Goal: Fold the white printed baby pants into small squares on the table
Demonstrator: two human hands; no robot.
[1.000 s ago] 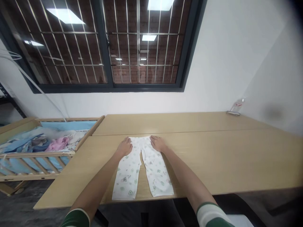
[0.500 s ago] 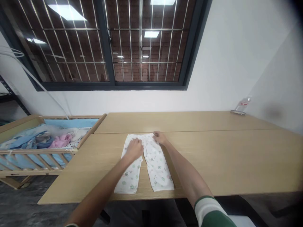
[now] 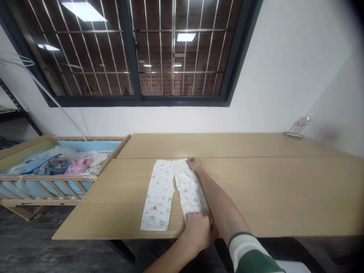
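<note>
A small pair of white pants [image 3: 159, 193] with a green and grey print lies spread flat on the wooden table, waistband away from me and legs toward me. My right hand [image 3: 195, 164] is closed at the right corner of the waistband, fingertips on the cloth. At the hem of the right leg, my left hand [image 3: 198, 227] is closed with curled fingers and covers that cuff. My left arm reaches across beneath the right forearm's side. The left leg lies untouched and smooth.
The light wooden table [image 3: 264, 189] reaches the wall below a barred window [image 3: 182, 57]. To the left stands a wooden crib [image 3: 85, 178] holding blue cloths and a pink cloth [image 3: 78, 166]. A clear plastic bottle [image 3: 302, 123] leans at the table's far right corner.
My left hand has moved from the left leg's upper part to the right leg's hem, nearer me. The right hand stays at the waistband corner. The view has shifted slightly.
</note>
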